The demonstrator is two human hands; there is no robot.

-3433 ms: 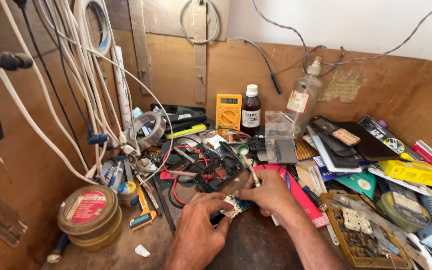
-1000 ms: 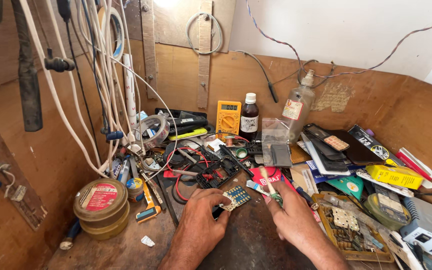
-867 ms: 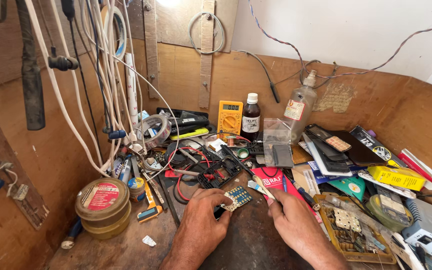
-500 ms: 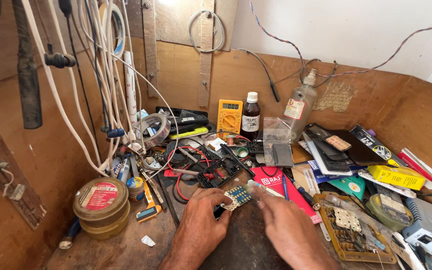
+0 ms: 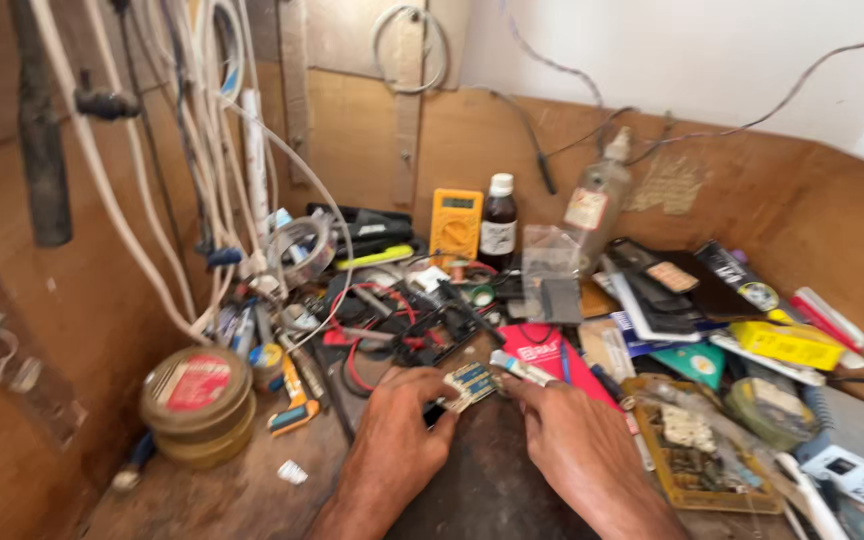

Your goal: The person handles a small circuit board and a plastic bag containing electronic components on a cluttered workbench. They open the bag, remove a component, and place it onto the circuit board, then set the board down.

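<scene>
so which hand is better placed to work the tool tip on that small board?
Probably the right hand: it holds the slim tool, tip beside the small circuit board. The left hand pinches the board, steadying it.

Left of the left hand (image 5: 397, 450) sit stacked round tins (image 5: 197, 400), brassy with a red-and-white lid label. Beyond both hands stands a yellow multimeter (image 5: 455, 224) with a small grey screen, beside a dark bottle (image 5: 498, 222) bearing a pale label. Farther right, a clear bottle (image 5: 592, 205) shows a white-and-red label (slightly tilted). Just past the right hand (image 5: 577, 450) lies a red packet (image 5: 537, 350); well right, a yellow box (image 5: 785, 343).
</scene>
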